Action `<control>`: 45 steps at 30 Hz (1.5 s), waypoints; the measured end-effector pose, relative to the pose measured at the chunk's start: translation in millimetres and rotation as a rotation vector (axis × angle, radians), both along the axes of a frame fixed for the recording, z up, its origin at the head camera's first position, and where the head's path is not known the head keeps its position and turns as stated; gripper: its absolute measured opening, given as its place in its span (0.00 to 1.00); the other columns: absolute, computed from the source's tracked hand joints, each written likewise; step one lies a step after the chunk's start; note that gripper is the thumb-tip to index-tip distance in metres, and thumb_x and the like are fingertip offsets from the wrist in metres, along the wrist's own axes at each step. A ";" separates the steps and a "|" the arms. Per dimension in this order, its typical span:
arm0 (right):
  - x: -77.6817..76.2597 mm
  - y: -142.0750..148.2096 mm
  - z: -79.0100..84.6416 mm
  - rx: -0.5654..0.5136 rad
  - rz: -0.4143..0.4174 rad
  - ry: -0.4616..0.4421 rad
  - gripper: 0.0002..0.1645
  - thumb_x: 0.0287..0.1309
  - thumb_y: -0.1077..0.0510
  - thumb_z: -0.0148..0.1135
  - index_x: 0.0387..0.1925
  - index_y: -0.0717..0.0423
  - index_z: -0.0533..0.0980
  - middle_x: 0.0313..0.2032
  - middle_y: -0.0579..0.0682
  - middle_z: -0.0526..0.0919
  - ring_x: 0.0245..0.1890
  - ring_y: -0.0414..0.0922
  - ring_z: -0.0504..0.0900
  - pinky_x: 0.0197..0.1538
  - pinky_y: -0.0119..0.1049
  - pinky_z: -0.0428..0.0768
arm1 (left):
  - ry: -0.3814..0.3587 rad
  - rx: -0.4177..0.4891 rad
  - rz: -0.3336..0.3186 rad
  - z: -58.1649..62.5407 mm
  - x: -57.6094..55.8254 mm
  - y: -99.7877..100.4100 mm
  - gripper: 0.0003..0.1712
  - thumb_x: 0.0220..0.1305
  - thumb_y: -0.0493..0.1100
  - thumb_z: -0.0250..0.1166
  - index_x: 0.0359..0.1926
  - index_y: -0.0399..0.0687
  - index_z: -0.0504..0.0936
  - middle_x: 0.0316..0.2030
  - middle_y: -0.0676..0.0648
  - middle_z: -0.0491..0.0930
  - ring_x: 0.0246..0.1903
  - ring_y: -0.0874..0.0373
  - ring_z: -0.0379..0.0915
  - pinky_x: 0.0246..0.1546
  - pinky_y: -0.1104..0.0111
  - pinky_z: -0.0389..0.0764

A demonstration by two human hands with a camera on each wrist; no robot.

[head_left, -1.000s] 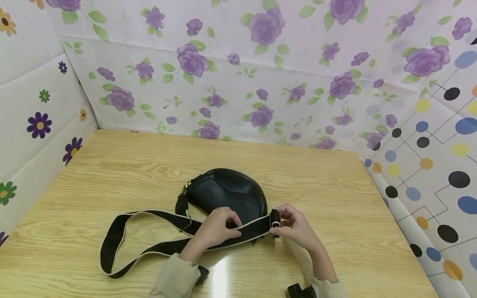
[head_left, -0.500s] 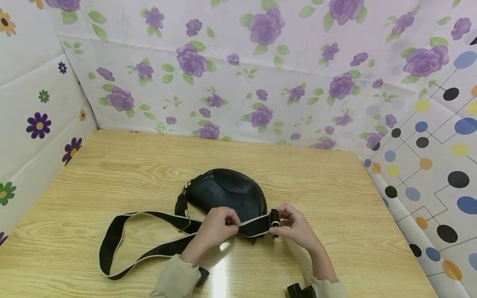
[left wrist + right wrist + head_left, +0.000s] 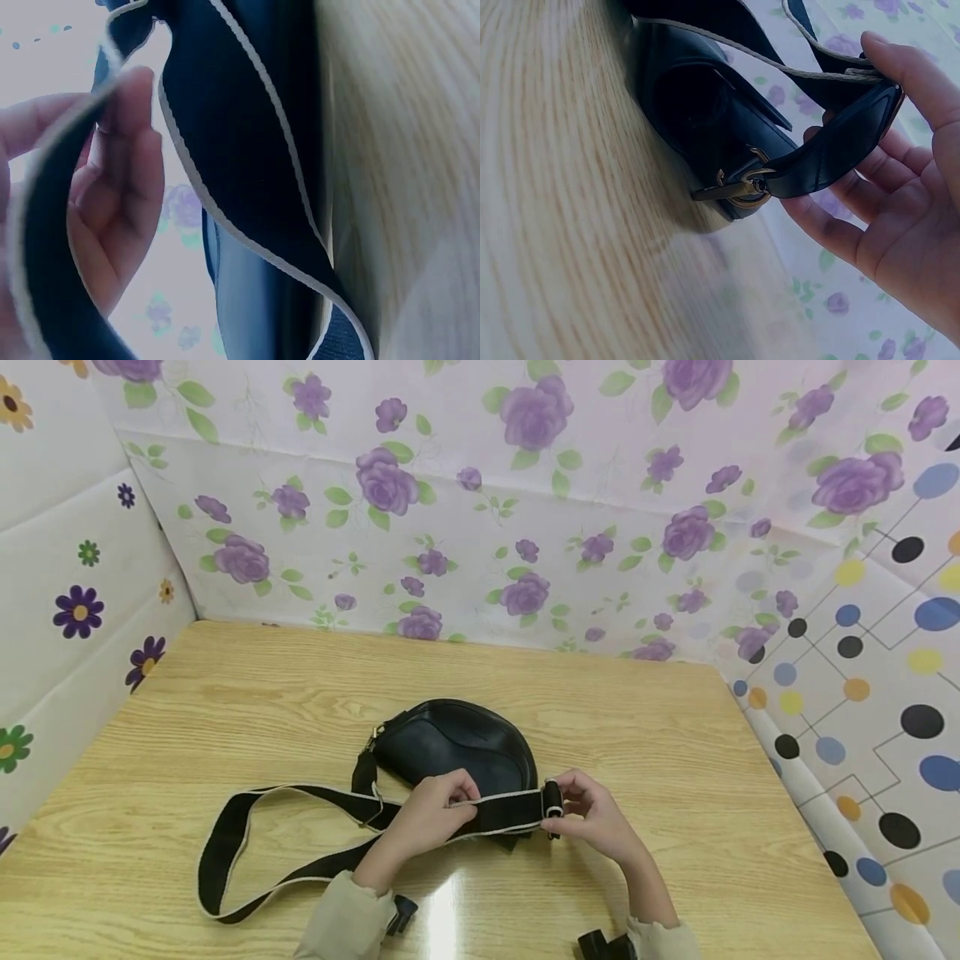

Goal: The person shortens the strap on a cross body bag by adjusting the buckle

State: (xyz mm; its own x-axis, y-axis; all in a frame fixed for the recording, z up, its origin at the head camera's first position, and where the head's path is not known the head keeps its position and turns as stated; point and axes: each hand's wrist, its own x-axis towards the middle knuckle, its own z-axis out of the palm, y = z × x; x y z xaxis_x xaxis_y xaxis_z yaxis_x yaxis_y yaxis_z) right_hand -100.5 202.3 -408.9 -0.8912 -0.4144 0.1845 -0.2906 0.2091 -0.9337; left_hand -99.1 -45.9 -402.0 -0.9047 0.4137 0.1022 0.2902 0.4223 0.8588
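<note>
A black half-moon shoulder bag [image 3: 457, 745] lies on the table, its long black strap [image 3: 510, 812] edged in white. My left hand [image 3: 431, 814] pinches the strap's upper edge in front of the bag; in the left wrist view the strap [image 3: 225, 120] twists past these fingers [image 3: 142, 172]. At the strap's right end, my right hand [image 3: 600, 814] holds the folded webbing by the buckle. Seen from the right wrist, thumb and fingers grip a black leather tab [image 3: 832, 150], joined to the bag by a gold-coloured clasp [image 3: 754, 187]. Part of the strap is hidden behind my left hand.
The rest of the strap makes a wide loop [image 3: 217, 852] on the wooden table [image 3: 637, 718], to the left. A brass-coloured slider [image 3: 371, 818] sits near the bag's left end. Printed cloth walls [image 3: 465, 527] stand behind and on both sides.
My left hand has slid slightly left along the strap, raising its edge; the stretch between the hands sagged, then straightened. The right hand and the bag stay almost in place.
</note>
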 end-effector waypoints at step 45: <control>0.7 -2.4 9.6 0.147 0.159 0.139 0.24 0.37 0.70 0.69 0.42 0.66 0.72 0.38 0.57 0.78 0.34 0.42 0.75 0.38 0.39 0.75 | -0.190 0.159 -0.240 -11.3 -4.8 -47.6 0.08 0.53 0.37 0.64 0.33 0.37 0.85 0.31 0.47 0.82 0.34 0.61 0.76 0.34 0.70 0.75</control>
State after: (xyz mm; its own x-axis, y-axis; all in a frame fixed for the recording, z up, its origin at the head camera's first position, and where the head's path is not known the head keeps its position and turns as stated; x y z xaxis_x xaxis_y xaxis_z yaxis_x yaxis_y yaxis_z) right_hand -99.9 199.9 -399.4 -0.7829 -0.5788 0.2282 -0.4544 0.2815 -0.8452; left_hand -103.8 -93.5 -413.3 -0.7927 0.6092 0.0217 0.1938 0.2181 0.9565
